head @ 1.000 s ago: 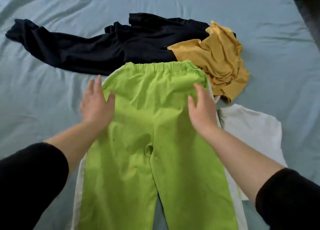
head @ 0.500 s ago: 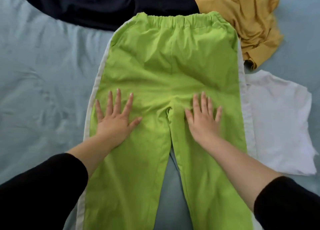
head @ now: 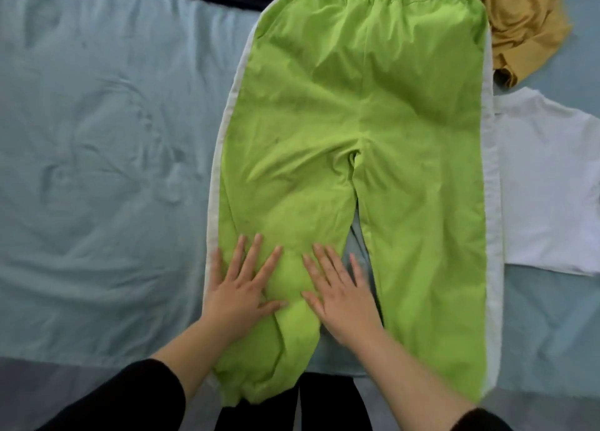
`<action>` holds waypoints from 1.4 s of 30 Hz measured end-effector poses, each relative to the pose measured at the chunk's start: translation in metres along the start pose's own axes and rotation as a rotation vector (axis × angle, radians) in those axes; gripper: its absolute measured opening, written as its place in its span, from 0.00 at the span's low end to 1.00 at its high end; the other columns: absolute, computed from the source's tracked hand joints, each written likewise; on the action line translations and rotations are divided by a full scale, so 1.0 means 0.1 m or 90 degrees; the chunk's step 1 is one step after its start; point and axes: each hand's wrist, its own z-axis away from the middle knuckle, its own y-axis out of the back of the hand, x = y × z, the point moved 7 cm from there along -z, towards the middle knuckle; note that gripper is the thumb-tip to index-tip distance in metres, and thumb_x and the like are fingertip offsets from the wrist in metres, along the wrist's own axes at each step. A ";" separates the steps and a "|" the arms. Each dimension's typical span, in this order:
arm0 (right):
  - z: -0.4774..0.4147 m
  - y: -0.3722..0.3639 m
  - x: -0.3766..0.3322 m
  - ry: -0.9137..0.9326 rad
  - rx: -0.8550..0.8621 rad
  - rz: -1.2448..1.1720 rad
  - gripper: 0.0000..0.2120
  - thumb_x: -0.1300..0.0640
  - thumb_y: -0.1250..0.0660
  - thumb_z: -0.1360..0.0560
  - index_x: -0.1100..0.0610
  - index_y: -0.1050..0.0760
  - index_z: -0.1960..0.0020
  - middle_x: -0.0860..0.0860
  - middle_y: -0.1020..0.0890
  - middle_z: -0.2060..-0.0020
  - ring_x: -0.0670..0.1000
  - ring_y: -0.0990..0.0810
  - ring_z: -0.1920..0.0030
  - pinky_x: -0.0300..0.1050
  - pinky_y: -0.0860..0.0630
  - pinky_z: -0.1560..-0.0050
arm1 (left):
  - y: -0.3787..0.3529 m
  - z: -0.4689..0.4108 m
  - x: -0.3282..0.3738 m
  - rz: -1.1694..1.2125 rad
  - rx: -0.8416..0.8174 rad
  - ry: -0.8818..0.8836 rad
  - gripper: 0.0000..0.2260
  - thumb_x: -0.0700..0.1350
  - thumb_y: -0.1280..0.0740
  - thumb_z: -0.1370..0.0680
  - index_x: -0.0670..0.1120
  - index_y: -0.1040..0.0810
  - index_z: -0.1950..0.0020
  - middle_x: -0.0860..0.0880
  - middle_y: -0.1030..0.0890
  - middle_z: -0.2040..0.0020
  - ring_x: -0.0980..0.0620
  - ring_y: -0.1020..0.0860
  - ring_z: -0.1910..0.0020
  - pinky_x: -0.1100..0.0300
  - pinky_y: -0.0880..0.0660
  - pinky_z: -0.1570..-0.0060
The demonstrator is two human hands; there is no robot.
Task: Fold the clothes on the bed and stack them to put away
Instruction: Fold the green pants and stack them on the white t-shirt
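Hands have slid down from the seat: left hand [head: 238,296] and right hand [head: 341,301] now press flat, fingers spread, on the left leg of the trousers [head: 367,106] stretching ahead; smoothing looks nearly done, folding next.

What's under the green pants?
The blue bed sheet peeks out between the legs of the green pants. Anything else beneath is hidden by the cloth.

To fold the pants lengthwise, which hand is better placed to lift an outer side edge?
Probably left: the left hand lies flat by the white side stripe of the green pants; the right hand rests at that leg's inner edge.
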 end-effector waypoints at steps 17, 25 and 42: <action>1.09 -0.76 -0.45 -0.568 -0.030 -0.813 0.12 0.59 0.35 0.22 0.67 0.24 0.60 0.55 0.25 0.65 0.50 0.28 0.61 0.42 0.34 0.62 | -0.44 1.31 -0.57 0.699 -0.005 0.470 0.12 0.47 0.31 0.23 0.38 0.20 0.51 0.41 0.16 0.56 0.42 0.19 0.53 0.45 0.23 0.51; 1.54 -1.13 -0.72 -0.581 -0.172 -1.017 0.15 0.45 0.38 0.22 0.56 0.24 0.47 0.51 0.17 0.56 0.48 0.19 0.54 0.44 0.28 0.51 | -0.78 1.72 -0.60 0.917 -0.082 0.502 0.04 0.44 0.32 0.22 0.43 0.20 0.51 0.45 0.15 0.56 0.52 0.16 0.62 0.56 0.19 0.64; 2.20 -0.61 0.68 -0.551 0.078 -0.382 0.15 0.56 0.32 0.26 0.57 0.21 0.41 0.58 0.23 0.39 0.57 0.25 0.38 0.46 0.31 0.40 | -0.52 1.78 0.29 0.589 0.041 0.496 0.36 0.44 0.28 0.29 0.41 0.41 0.25 0.36 0.37 0.28 0.34 0.35 0.31 0.44 0.35 0.33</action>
